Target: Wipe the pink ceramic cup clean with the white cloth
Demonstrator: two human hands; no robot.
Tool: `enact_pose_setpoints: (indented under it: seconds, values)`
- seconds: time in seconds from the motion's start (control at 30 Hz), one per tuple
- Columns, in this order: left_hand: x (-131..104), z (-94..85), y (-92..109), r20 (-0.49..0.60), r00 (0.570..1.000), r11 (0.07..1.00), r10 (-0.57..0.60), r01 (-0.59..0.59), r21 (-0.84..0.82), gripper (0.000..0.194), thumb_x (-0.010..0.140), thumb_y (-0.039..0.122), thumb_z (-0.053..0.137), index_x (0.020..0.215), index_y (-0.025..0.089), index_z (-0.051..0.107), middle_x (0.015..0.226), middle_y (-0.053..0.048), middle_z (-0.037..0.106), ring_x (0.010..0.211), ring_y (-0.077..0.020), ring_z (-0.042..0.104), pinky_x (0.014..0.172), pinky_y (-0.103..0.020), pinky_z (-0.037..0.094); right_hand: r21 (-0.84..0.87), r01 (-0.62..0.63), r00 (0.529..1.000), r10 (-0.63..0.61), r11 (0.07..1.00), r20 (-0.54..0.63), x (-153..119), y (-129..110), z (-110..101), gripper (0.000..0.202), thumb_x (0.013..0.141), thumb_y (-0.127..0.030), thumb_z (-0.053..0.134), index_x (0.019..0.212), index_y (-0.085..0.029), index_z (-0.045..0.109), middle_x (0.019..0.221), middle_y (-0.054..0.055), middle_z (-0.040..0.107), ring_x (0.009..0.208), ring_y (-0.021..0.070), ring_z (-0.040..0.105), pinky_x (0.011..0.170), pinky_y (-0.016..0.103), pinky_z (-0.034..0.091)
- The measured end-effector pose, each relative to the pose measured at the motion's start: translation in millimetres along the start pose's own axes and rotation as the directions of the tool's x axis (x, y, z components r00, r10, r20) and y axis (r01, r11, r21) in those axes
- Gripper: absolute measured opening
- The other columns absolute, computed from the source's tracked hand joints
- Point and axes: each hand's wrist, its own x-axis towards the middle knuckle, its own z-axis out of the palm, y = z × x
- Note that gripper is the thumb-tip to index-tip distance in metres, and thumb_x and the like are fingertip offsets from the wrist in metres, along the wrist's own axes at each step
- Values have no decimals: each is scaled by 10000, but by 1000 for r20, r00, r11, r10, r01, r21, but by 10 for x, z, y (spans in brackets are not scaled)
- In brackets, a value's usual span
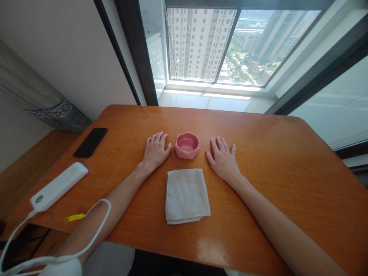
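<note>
Here's my view down onto the surface (267, 161), glossy orange-brown wood with fine grain and rounded far corners, spreading wide under both arms. Beyond its far edge I have the window (201, 46), dark-framed, tall buildings outside. A broad stretch of wood runs from the right hand (224, 159) out to the right edge, and another band lies between the fingertips and the far edge. That right hand is released, palm down, fingers spread on the wood. Over to the left hand (156, 150): also released, palm down, thumb angled toward the dish and just beside it.

Now the folded cloth (187, 196), pale grey, soft and squarish, its layered near edge showing; it sits nearer me than the hands, with a strip of wood between it and the near edge. Out left, a smooth white device (59, 188), long and round-cornered, lies near the left edge, a round grey mark on its near end too small for me to read. Farther up that side rests a flat black phone (90, 142), also close to the edge. And between the hands, just above the cloth, the pink dish (186, 145): faceted sides, round hollow. A white cable (109, 209) loops over the left forearm, beside a small yellow tag (75, 217).
</note>
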Motion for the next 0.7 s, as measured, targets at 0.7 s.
enact_pose_setpoints:
  seconds: [0.7]
  values:
    - [-3, -9, -11, 4, 1000, 1000, -5, 6, -16, 549, 1085, 424, 476, 1538, 142, 606, 1671, -174, 591, 1529, -369, 554, 1294, -545, 427, -14, -10, 1000, 10, 1000, 13, -4, -39, -63, 669, 1155, -445, 316, 1705, -80, 418, 1817, 253, 368, 1706, 402, 321, 1336, 786, 201]
